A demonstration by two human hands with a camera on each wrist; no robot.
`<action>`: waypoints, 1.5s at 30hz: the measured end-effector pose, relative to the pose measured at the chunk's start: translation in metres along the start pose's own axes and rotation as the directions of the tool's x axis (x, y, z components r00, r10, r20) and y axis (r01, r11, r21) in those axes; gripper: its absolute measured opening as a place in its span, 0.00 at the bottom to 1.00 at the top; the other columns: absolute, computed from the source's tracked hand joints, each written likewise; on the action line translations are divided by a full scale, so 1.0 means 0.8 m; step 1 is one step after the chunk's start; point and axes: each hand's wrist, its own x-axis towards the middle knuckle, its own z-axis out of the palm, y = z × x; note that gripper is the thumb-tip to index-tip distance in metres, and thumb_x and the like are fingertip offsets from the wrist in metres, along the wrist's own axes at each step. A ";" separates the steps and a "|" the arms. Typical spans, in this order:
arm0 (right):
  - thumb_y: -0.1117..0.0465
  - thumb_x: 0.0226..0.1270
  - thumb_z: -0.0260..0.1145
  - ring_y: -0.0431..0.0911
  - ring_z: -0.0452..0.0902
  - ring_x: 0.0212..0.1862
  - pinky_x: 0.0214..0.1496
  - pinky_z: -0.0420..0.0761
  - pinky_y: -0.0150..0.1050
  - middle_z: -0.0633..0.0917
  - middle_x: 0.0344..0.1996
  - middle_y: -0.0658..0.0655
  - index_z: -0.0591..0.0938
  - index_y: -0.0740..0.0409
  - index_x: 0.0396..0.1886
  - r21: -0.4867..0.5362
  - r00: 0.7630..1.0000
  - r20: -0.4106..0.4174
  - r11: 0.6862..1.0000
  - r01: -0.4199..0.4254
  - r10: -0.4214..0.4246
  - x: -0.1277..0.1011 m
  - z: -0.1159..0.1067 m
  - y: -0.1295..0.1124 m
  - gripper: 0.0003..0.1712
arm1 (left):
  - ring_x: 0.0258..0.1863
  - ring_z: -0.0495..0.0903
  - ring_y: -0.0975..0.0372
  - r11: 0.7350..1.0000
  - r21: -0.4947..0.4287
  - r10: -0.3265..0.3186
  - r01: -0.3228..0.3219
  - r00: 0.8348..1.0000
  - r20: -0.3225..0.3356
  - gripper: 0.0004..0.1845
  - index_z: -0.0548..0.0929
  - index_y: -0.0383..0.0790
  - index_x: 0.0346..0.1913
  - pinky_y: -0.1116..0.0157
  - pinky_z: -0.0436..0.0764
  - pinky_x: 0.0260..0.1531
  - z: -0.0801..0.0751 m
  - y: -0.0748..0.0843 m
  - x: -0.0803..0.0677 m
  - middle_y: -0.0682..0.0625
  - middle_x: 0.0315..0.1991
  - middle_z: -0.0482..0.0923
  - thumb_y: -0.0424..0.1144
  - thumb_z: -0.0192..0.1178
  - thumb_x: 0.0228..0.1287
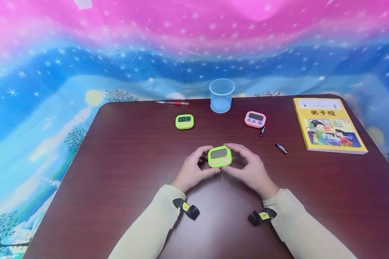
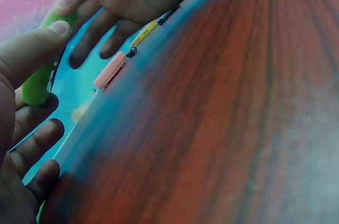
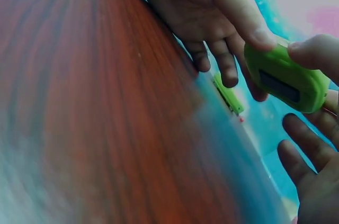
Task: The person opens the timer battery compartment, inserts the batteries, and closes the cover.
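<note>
Head view is showing a dark red desk [image 1: 116, 172] filling most of the frame, with a starry pink and blue cloth [image 1: 52, 72] hanging behind it. Going from the left along the upper middle, a red pen [image 1: 172, 103] is lying near the far edge, and a second green timer [image 1: 184, 121] with lit digits is sitting just below it. At the centre of the frame, the left hand [image 1: 192, 171] and the right hand [image 1: 247, 169] are both gripping a green timer [image 1: 219, 157] between them, its screen facing up toward the camera; thumbs and fingertips are pinching its edges, left hand on its left side, right hand on its right. The timer is being held just above the desk. Cream sleeves [image 1: 149, 223] are running down to the bottom of the frame.

Above the hands, a clear cup [image 1: 222, 95] is standing upright near the far edge. Right of it a pink timer [image 1: 255, 119] is lying flat, with one battery [image 1: 262, 131] just below it and another battery [image 1: 281, 148] further right. At the right of the frame a yellow book [image 1: 329, 124] is lying flat, cover up.

Left wrist view is showing the left thumb pressing the timer's green edge [image 2: 37, 83] at upper left. Right wrist view is showing the same timer [image 3: 286, 78] pinched at upper right.
</note>
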 end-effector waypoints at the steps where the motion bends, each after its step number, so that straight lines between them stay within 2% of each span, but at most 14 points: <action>1: 0.64 0.51 0.82 0.37 0.78 0.56 0.59 0.81 0.42 0.80 0.62 0.46 0.79 0.47 0.66 -0.005 1.000 -0.004 1.000 0.012 -0.012 0.000 0.001 -0.007 0.40 | 0.48 0.78 0.64 1.000 0.010 0.005 -0.005 1.000 0.002 0.38 0.74 0.47 0.67 0.62 0.80 0.51 -0.001 0.000 0.000 0.55 0.49 0.81 0.44 0.78 0.53; 5: 0.70 0.50 0.81 0.34 0.77 0.57 0.59 0.81 0.49 0.80 0.61 0.53 0.78 0.58 0.65 -0.023 0.998 -0.014 0.998 0.064 -0.064 0.000 0.000 -0.043 0.40 | 0.50 0.78 0.64 0.997 0.067 0.045 -0.046 0.999 0.029 0.39 0.74 0.47 0.68 0.63 0.79 0.54 -0.001 0.001 0.002 0.56 0.49 0.80 0.45 0.78 0.53; 8: 0.73 0.48 0.80 0.35 0.77 0.57 0.60 0.80 0.49 0.80 0.61 0.57 0.78 0.64 0.64 -0.021 0.996 -0.001 0.995 0.094 -0.094 0.000 0.002 -0.064 0.39 | 0.52 0.77 0.64 0.992 0.098 0.076 -0.081 0.996 0.049 0.39 0.74 0.47 0.68 0.63 0.78 0.57 -0.001 0.001 0.002 0.56 0.50 0.80 0.46 0.78 0.53; 12: 0.73 0.48 0.80 0.35 0.76 0.58 0.60 0.80 0.47 0.80 0.62 0.57 0.78 0.65 0.64 -0.016 0.995 0.020 0.995 0.100 -0.099 -0.001 0.005 -0.069 0.39 | 0.54 0.77 0.65 0.988 0.110 0.097 -0.105 0.993 0.072 0.38 0.74 0.45 0.67 0.63 0.77 0.59 0.000 -0.001 0.002 0.56 0.52 0.80 0.46 0.78 0.53; 17: 0.74 0.47 0.80 0.37 0.77 0.58 0.58 0.80 0.53 0.79 0.62 0.58 0.78 0.66 0.64 -0.003 0.995 0.016 0.995 0.102 -0.102 -0.001 0.009 -0.054 0.40 | 0.52 0.78 0.66 0.990 0.092 0.104 -0.110 0.993 0.063 0.38 0.75 0.44 0.66 0.64 0.78 0.57 0.001 -0.001 0.001 0.56 0.51 0.81 0.45 0.78 0.52; 23: 0.71 0.46 0.82 0.42 0.79 0.55 0.56 0.81 0.52 0.80 0.61 0.54 0.77 0.59 0.67 -0.012 0.998 -0.006 0.998 0.068 -0.068 0.000 0.012 -0.027 0.44 | 0.51 0.78 0.66 0.992 0.057 0.110 -0.112 0.993 0.031 0.37 0.75 0.45 0.66 0.63 0.80 0.54 0.000 0.002 -0.001 0.55 0.51 0.82 0.44 0.78 0.53; 28: 0.64 0.49 0.83 0.43 0.80 0.56 0.58 0.80 0.48 0.84 0.56 0.49 0.76 0.50 0.68 0.007 1.000 0.020 1.000 0.017 -0.018 -0.002 0.011 -0.020 0.44 | 0.50 0.79 0.60 0.992 0.039 0.118 -0.119 0.993 0.022 0.38 0.74 0.45 0.67 0.63 0.81 0.52 0.001 0.005 -0.003 0.52 0.52 0.80 0.43 0.78 0.53; 33: 0.61 0.50 0.83 0.42 0.79 0.55 0.58 0.80 0.49 0.85 0.54 0.48 0.77 0.48 0.67 0.004 0.999 0.031 1.000 0.007 -0.007 -0.004 0.011 -0.021 0.42 | 0.50 0.79 0.60 0.991 0.046 0.122 -0.124 0.992 0.030 0.39 0.73 0.46 0.67 0.64 0.81 0.52 0.002 0.004 -0.004 0.53 0.53 0.80 0.43 0.78 0.52; 36: 0.60 0.49 0.83 0.41 0.78 0.57 0.60 0.79 0.49 0.84 0.54 0.47 0.77 0.46 0.67 0.004 0.999 0.032 1.000 -0.010 0.010 -0.005 0.011 -0.021 0.43 | 0.50 0.79 0.63 0.992 0.038 0.119 -0.121 0.992 0.053 0.40 0.73 0.46 0.68 0.65 0.81 0.52 0.000 0.004 -0.003 0.54 0.54 0.80 0.43 0.78 0.52; 42: 0.63 0.47 0.84 0.40 0.77 0.56 0.61 0.79 0.50 0.83 0.53 0.45 0.78 0.44 0.65 -0.004 1.000 0.021 1.000 -0.005 0.005 -0.005 0.010 -0.020 0.43 | 0.53 0.78 0.61 0.994 -0.050 0.108 -0.101 0.982 0.157 0.47 0.65 0.42 0.74 0.63 0.80 0.55 -0.013 0.016 -0.001 0.53 0.61 0.76 0.41 0.78 0.51; 45: 0.62 0.46 0.84 0.40 0.77 0.56 0.60 0.79 0.51 0.83 0.54 0.44 0.78 0.43 0.65 -0.009 1.000 0.016 1.000 0.007 -0.007 -0.004 0.010 -0.020 0.43 | 0.56 0.78 0.60 0.992 -0.075 0.114 -0.103 0.979 0.167 0.48 0.63 0.43 0.75 0.61 0.80 0.56 -0.021 0.025 -0.001 0.54 0.64 0.74 0.42 0.77 0.53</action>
